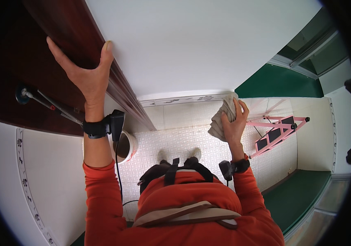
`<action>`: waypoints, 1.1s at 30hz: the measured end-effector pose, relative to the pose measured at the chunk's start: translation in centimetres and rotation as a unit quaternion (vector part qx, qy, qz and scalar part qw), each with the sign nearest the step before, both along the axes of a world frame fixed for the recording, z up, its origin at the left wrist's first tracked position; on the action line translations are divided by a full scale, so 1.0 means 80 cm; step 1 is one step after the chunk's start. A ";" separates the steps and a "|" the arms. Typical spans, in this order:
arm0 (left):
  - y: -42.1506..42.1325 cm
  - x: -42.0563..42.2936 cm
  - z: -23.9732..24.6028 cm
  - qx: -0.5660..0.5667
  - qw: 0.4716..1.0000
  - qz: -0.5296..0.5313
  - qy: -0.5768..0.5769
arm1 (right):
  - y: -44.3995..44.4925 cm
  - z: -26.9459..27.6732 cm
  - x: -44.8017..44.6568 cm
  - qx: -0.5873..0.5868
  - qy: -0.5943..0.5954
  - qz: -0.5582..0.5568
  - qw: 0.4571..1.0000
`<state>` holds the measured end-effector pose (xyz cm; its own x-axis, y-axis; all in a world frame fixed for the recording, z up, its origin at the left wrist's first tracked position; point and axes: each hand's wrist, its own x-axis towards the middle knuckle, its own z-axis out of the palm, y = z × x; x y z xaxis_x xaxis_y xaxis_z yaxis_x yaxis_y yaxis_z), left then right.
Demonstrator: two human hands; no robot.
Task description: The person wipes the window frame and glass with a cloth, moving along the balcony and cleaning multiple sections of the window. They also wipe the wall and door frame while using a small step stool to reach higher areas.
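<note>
My left hand (pixel 86 70) spreads across the edge of a dark red-brown wooden door frame (pixel 74 33), thumb and fingers apart against the wood. In my right hand (pixel 235 123) is a crumpled grey-beige cloth (pixel 220 123), held by its right side. The cloth's upper end is at the corner where the white wall (pixel 187 46) meets the green ledge (pixel 280 81); whether it touches is hard to tell. Below the wall's white part runs a tile border with a floral pattern (pixel 184 100).
A white bucket (pixel 129 147) stands on the patterned tile floor (pixel 175 141), left of my feet. A pink folding stepladder (pixel 275 132) is at the right. Long-handled tools (pixel 52 106) lean by the dark door. A second green ledge (pixel 301 196) lies at lower right, near windows.
</note>
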<state>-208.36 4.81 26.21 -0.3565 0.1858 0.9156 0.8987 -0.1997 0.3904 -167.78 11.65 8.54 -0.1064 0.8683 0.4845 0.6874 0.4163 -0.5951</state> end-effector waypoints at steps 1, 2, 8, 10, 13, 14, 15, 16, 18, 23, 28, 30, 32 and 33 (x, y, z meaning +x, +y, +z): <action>-0.002 -0.001 0.000 0.003 1.000 -0.011 -0.022 | 0.003 0.008 -0.014 0.023 -0.034 0.013 0.999; -0.003 -0.003 0.001 -0.011 0.999 0.027 0.041 | 0.005 0.012 -0.029 -0.013 -0.042 -0.004 0.999; 0.002 -0.010 -0.005 0.007 0.998 0.018 0.066 | 0.006 0.024 -0.105 -0.067 -0.128 -0.008 0.989; 0.007 -0.011 -0.007 0.023 0.997 0.013 0.072 | -0.002 0.034 -0.121 -0.099 -0.169 -0.002 0.981; 0.008 -0.012 -0.008 0.027 0.996 0.013 0.078 | -0.027 0.044 -0.169 -0.113 -0.187 0.041 0.975; 0.007 -0.013 -0.008 0.021 0.997 0.010 0.071 | -0.039 0.045 -0.190 -0.120 -0.183 0.052 0.974; 0.004 -0.014 -0.008 0.011 0.998 0.013 0.068 | -0.049 0.047 -0.211 -0.122 -0.174 0.065 0.975; 0.003 -0.015 -0.008 0.001 0.998 0.017 0.064 | -0.055 0.049 -0.229 -0.149 -0.168 0.069 0.972; 0.003 -0.016 -0.007 0.004 0.997 0.014 0.075 | -0.058 0.055 -0.254 -0.196 -0.161 0.052 0.966; 0.006 -0.015 -0.008 0.005 0.997 0.009 0.077 | -0.104 0.050 -0.317 -0.156 -0.178 0.097 0.967; 0.005 -0.018 -0.006 0.012 0.996 -0.013 0.090 | -0.135 0.044 -0.354 -0.153 -0.180 0.184 0.954; 0.006 -0.018 -0.006 0.014 0.996 -0.010 0.090 | -0.129 0.042 -0.341 -0.166 -0.169 0.216 0.947; 0.007 -0.017 -0.006 0.021 0.995 -0.005 0.095 | -0.113 0.038 -0.313 -0.123 -0.165 0.296 0.933; 0.008 -0.017 -0.006 0.028 0.994 -0.005 0.103 | -0.103 0.036 -0.298 -0.101 -0.157 0.334 0.924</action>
